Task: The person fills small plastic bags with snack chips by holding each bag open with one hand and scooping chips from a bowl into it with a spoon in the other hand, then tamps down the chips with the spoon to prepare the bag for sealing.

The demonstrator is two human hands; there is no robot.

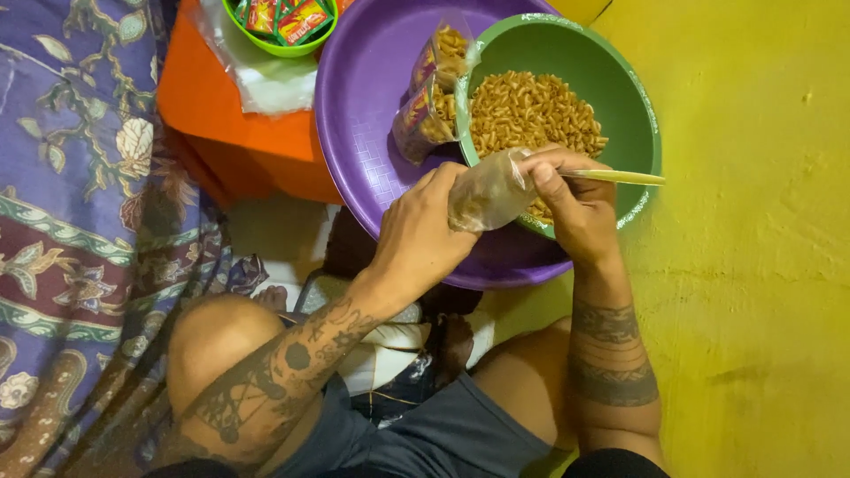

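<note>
Both hands meet over the green bowl (637,106) of curly snacks (531,111): left hand (425,230) clamped round a small clear plastic bag (487,190), right hand (575,208) pinching its mouth and a pale spoon handle (620,177). Filled packets (434,88) lie just beyond them in the purple basin (363,97). A loose pinch could spill snacks.

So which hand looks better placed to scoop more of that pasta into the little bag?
Probably the right hand: it holds the pale stick-like tool over the green bowl of pasta, while the left hand grips the small clear bag.
</note>
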